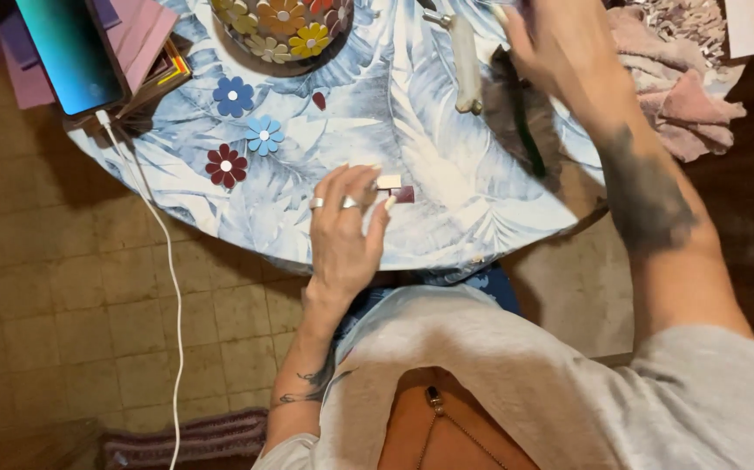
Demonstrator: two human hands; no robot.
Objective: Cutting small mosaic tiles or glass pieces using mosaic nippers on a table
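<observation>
The left hand point(342, 228) pinches a small, flat, pale rectangular tile point(388, 182) at its fingertips; a dark red piece point(404, 194) lies just beside them. Beyond the knuckles sit three glossy flower pieces point(247, 136). The right hand point(560, 43) reaches away, its fingers' state unclear.

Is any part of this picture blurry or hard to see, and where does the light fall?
In the head view, the right hand at the top is smeared by motion blur, while the left hand, pinching a small dark red tile, is sharp. Light falls evenly on the leaf-print tablecloth; the lit phone screen glows bright; the floor and the far right are dim.
</observation>
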